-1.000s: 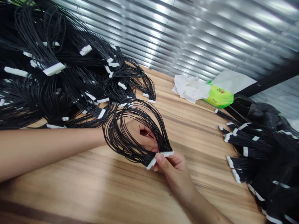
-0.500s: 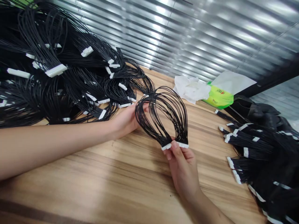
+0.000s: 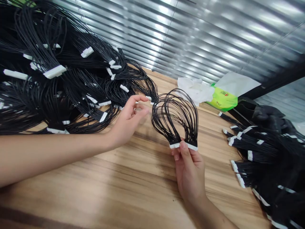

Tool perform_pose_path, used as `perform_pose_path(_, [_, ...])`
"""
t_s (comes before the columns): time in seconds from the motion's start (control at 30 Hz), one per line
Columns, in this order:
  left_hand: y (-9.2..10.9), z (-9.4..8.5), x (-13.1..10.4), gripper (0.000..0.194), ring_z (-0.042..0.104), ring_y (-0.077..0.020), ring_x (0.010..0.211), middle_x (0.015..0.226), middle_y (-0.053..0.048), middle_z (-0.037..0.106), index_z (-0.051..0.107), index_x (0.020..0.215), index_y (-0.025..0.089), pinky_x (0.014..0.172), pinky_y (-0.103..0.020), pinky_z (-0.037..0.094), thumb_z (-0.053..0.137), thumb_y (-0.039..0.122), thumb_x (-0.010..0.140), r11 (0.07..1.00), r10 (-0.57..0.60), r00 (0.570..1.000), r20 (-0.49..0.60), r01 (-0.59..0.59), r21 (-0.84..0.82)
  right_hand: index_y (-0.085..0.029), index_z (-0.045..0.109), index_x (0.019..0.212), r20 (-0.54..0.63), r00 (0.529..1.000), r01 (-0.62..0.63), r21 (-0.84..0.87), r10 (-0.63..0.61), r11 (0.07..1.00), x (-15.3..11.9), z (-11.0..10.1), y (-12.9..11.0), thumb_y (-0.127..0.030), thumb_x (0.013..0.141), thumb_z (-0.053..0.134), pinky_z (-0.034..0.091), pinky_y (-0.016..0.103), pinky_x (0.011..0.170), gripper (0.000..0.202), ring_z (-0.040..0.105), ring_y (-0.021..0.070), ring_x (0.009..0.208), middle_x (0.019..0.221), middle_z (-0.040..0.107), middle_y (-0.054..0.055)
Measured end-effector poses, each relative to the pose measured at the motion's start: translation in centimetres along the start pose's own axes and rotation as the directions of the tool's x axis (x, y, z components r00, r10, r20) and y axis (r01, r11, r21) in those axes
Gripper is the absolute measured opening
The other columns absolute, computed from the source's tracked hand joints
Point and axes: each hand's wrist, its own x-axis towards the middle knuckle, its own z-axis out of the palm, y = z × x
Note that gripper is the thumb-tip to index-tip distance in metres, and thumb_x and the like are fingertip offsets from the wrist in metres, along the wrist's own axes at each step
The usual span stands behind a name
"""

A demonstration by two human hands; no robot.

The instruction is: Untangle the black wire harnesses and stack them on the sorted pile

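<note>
Right hand (image 3: 190, 171) has the looped black wire harness (image 3: 191, 132) pinched by its white plastic connectors (image 3: 192, 147) above the brown wood-grain table (image 3: 143, 187) — left hand (image 3: 130, 119) empty, loosely spread. If that pinch slips, one connector could swing loose.

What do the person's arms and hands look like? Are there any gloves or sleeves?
No gloves: the left hand and right hand are bare, each with slim fingers. The left forearm and right forearm show no sleeves. I can't see any watch or bracelet.

Bare, tapered forearms (image 3: 59, 151), bare left grip (image 3: 127, 122), bare right grip (image 3: 190, 171)
</note>
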Motion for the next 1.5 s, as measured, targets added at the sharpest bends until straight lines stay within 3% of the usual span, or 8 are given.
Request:
perform_pose_path(0.07, [0.5, -0.2, -0.5, 0.019, 0.054, -0.0119, 0.089, 0.099, -0.003, 0.058, 0.054, 0.105, 0.019, 0.082, -0.025, 0.044, 0.059, 0.022, 0.087, 0.956, 0.269, 0.957, 0.11, -0.279, 0.095, -0.02, 0.068, 0.073, 0.002, 1.0, 0.0, -0.033, 0.0, 0.999, 0.0, -0.1, 0.0, -0.045, 0.071, 0.078, 0.035, 0.028, 0.06, 0.027, 0.041, 0.0115, 0.057, 0.058, 0.051, -0.004])
perform_pose_path(0.13, [1.1, -0.3, -1.0, 0.018, 0.056, -0.0124, 0.089, 0.096, -0.003, 0.061, 0.055, 0.102, 0.018, 0.082, -0.026, 0.044, 0.061, 0.018, 0.086, 0.863, 0.443, 0.839, 0.316, -0.495, 0.104, -0.019, 0.067, 0.07, 0.013, 1.0, 0.007, -0.059, -0.006, 0.998, 0.0, -0.1, 0.0, -0.046, 0.072, 0.077, 0.035, 0.029, 0.06, 0.028, 0.041, 0.0119, 0.057, 0.058, 0.051, -0.004])
perform_pose_path(0.2, [1.4, -0.4, -1.2, 0.018, 0.059, -0.0134, 0.092, 0.097, -0.003, 0.065, 0.057, 0.103, 0.019, 0.082, -0.028, 0.042, 0.06, 0.017, 0.086, 0.789, 0.475, 0.74, 0.476, -0.598, 0.143, -0.019, 0.066, 0.068, 0.022, 1.0, 0.019, -0.059, -0.018, 0.998, 0.0, -0.1, 0.0, -0.045, 0.073, 0.076, 0.035, 0.029, 0.06, 0.028, 0.041, 0.0117, 0.057, 0.057, 0.051, -0.004])
perform_pose_path(0.27, [1.6, -0.4, -1.2, 0.017, 0.061, -0.0141, 0.097, 0.104, -0.003, 0.067, 0.061, 0.105, 0.02, 0.084, -0.029, 0.04, 0.058, 0.017, 0.088, 0.734, 0.446, 0.699, 0.558, -0.643, 0.218, -0.02, 0.066, 0.07, 0.025, 0.999, 0.025, -0.044, -0.024, 0.999, 0.1, -0.1, 0.0, -0.045, 0.073, 0.076, 0.035, 0.028, 0.059, 0.027, 0.041, 0.0114, 0.057, 0.057, 0.051, -0.004])
perform_pose_path(0.63, [1.4, -0.3, -1.1, 0.022, 0.062, -0.0143, 0.094, 0.103, -0.005, 0.07, 0.065, 0.108, 0.019, 0.082, -0.029, 0.041, 0.048, 0.023, 0.094, 0.701, 0.435, 0.712, 0.552, -0.652, 0.289, -0.02, 0.07, 0.074, 0.001, 1.0, 0.012, -0.025, -0.012, 1.0, 0.1, 0.2, -0.3, -0.046, 0.069, 0.078, 0.035, 0.027, 0.056, 0.027, 0.04, 0.0113, 0.055, 0.057, 0.051, -0.004])
perform_pose_path(1.03, [1.0, -0.4, -0.6, 0.011, 0.061, -0.0083, 0.065, 0.073, 0.002, 0.069, 0.068, 0.091, 0.019, 0.063, -0.023, 0.038, 0.059, 0.025, 0.091, 0.675, 0.444, 0.725, 0.527, -0.657, 0.335, -0.02, 0.071, 0.079, 0.092, 0.996, 0.026, -0.13, -0.014, 0.991, 0.0, -0.5, 0.3, -0.045, 0.076, 0.073, 0.034, 0.028, 0.06, 0.025, 0.042, 0.0123, 0.058, 0.058, 0.051, -0.004])
perform_pose_path(1.33, [0.9, -0.2, -0.4, 0.017, 0.06, -0.01, 0.064, 0.077, 0.004, 0.072, 0.065, 0.086, 0.021, 0.063, -0.025, 0.036, 0.052, 0.028, 0.095, 0.469, 0.511, 0.637, 0.578, -0.77, 0.433, -0.019, 0.07, 0.075, 0.086, 0.996, 0.027, -0.181, -0.012, 0.983, 0.1, -0.6, 0.4, -0.049, 0.075, 0.073, 0.035, 0.029, 0.061, 0.029, 0.043, 0.013, 0.058, 0.058, 0.05, -0.004])
perform_pose_path(1.5, [1.2, 0.0, -0.4, 0.018, 0.051, -0.0124, 0.062, 0.073, 0.002, 0.064, 0.058, 0.083, 0.018, 0.062, -0.026, 0.033, 0.046, 0.023, 0.096, 0.368, 0.502, 0.595, 0.628, -0.804, 0.468, -0.019, 0.067, 0.069, 0.078, 0.997, 0.013, -0.145, -0.001, 0.989, 0.1, -0.4, 0.4, -0.047, 0.073, 0.075, 0.034, 0.029, 0.06, 0.029, 0.042, 0.0121, 0.057, 0.055, 0.049, -0.004])
